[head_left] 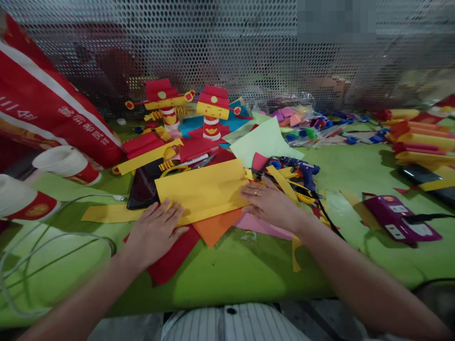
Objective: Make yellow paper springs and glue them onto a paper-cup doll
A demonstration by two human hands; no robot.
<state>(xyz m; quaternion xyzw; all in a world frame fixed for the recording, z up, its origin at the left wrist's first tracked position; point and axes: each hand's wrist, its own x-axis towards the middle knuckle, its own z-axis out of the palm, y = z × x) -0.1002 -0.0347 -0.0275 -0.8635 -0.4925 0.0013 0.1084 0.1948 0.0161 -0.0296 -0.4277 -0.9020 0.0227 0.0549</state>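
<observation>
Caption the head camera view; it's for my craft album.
Two hands press on yellow paper at a green table, with two red-hatted paper figures behind.

Dark phone [144,184] — lower right under yellow sheet [202,192]; red bag [53,90] cut off beyond desk's [213,284] far left corner; clear plastic pile [302,106], far edge — contents too small to tell.

The yellow sheet [204,189] lies slightly tilted beneath both hands, plain and rectangular. It overlaps orange paper [216,229] and red paper [174,258].
</observation>
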